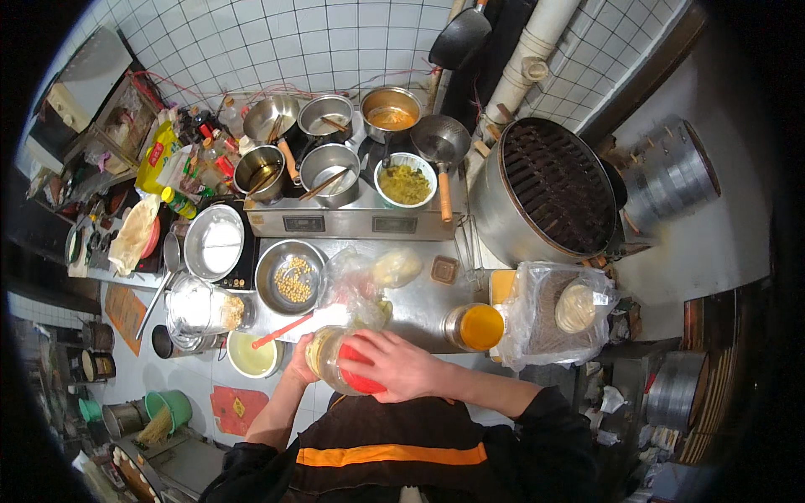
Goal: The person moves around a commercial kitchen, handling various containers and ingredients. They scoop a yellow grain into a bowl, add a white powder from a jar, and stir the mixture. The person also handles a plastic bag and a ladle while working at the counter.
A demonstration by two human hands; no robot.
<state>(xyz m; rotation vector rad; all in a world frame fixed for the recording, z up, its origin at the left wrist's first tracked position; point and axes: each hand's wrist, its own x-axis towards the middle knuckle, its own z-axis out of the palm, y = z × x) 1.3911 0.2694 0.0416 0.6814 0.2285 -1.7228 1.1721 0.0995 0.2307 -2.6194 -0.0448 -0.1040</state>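
A clear jar (327, 361) with a red lid (357, 371) is tilted close to my apron. My left hand (304, 359) grips the jar's body from the left. Over the red lid lies my right hand (393, 364), its fingers wrapped round the lid's edge. The jar bears a pale label, partly hidden by my hands. Just beyond it, thin plastic bags (349, 283) lie on the steel counter. A metal bowl of yellowish beans or kernels (292, 280) stands to their left. Farther right is a second jar with a yellow-orange lid (481, 327).
Several saucepans (329, 170) and a bowl of chopped greens (405, 181) stand on the steel cooker at the back. At right are a big steamer pot (556, 188) and a plastic-wrapped bundle of noodles (547, 314). A bowl of pale liquid (255, 357) sits by the counter's front edge.
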